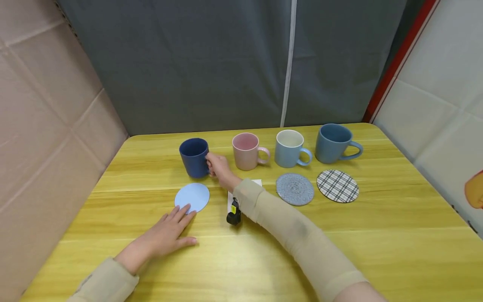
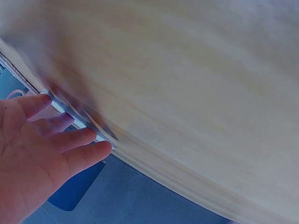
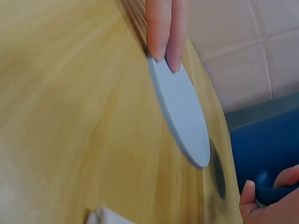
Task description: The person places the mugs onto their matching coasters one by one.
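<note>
My right hand (image 1: 222, 168) grips the handle of a dark blue mug (image 1: 194, 158), which is upright at the left end of a row of mugs. In the right wrist view the thumb and a finger close round the handle of this mug (image 3: 261, 147). Just in front of it lies a round light blue coaster (image 1: 194, 194). My left hand (image 1: 164, 235) rests its outstretched fingertips on the coaster's near edge, thumb spread to the side. The left wrist view shows these straight, slightly parted fingers (image 2: 79, 140) from the palm side.
Right of the dark blue mug stand a pink mug (image 1: 245, 153), a light blue mug (image 1: 287, 151) and a grey-blue mug (image 1: 332, 144). Before them lie a grey round coaster (image 1: 295, 189) and a checked coaster (image 1: 337, 186). My right forearm partly covers a white flat item (image 1: 258, 182). A grey curtain (image 1: 188, 67) hangs behind.
</note>
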A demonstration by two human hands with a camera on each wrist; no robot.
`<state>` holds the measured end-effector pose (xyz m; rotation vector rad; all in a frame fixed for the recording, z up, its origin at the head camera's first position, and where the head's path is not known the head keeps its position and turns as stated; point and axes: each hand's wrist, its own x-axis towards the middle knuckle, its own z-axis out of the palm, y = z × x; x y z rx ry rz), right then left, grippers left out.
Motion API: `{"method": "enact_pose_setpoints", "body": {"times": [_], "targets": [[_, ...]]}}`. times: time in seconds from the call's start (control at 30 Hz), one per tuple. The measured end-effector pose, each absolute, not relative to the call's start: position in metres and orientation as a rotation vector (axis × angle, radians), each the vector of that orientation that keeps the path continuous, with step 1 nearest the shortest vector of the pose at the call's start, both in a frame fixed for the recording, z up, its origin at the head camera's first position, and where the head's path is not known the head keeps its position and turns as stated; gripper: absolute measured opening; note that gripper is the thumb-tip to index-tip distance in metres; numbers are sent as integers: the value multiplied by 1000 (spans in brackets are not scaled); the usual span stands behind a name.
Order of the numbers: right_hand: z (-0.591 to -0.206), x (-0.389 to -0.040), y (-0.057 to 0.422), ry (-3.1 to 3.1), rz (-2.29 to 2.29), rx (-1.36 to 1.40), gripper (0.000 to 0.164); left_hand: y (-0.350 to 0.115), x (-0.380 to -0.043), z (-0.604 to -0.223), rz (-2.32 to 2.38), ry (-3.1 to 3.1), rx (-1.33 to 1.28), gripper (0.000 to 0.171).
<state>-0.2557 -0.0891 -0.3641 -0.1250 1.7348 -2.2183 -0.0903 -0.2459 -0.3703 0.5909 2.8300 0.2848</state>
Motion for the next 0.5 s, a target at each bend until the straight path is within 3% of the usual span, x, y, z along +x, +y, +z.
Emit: {"method": "enact_pose_setpoints", "body": {"times": [0.5], "targets": [[-371,-241,-88,1841,-2190,-209,32,-245,-89,-369,278,2821,575,81]]}}
